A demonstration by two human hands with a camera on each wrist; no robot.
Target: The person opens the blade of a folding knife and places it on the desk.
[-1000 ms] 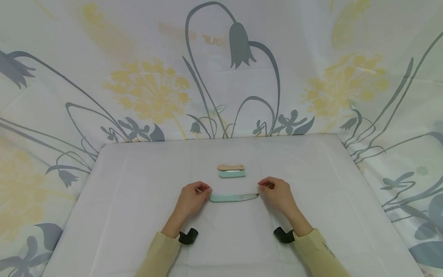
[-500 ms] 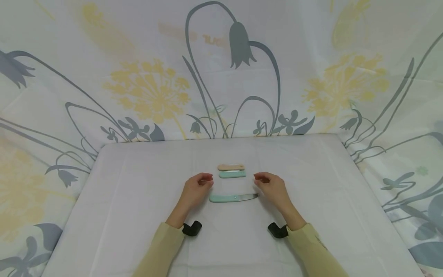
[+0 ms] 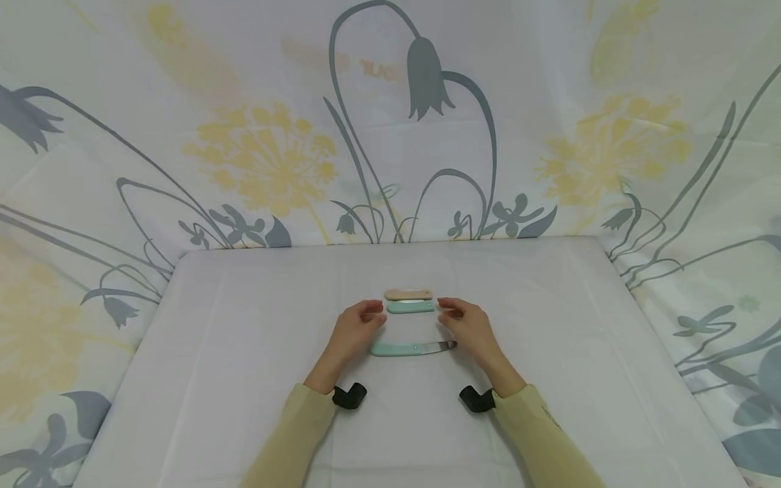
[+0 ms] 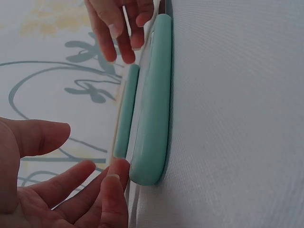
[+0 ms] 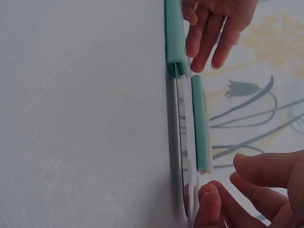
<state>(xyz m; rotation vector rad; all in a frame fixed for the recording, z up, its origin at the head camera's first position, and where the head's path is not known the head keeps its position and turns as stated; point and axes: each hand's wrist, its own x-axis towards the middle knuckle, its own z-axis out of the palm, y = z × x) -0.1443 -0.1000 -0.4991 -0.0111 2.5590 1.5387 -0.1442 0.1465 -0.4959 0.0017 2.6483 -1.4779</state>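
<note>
The folded green knife [image 3: 411,307] lies on the bench [image 3: 244,352] with its long axis running from 9 to 3 o'clock, between the tan one [image 3: 408,294] and the open knife [image 3: 413,348]. The left hand [image 3: 356,329] sits at its 9 o'clock end and the right hand [image 3: 466,327] at its 3 o'clock end, about equally near. Both hands are loosely curled, holding nothing.

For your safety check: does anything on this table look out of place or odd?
Yes. The nearest folding knife lies open with its blade bared, while the mint one and tan one behind it lie folded shut.
</note>
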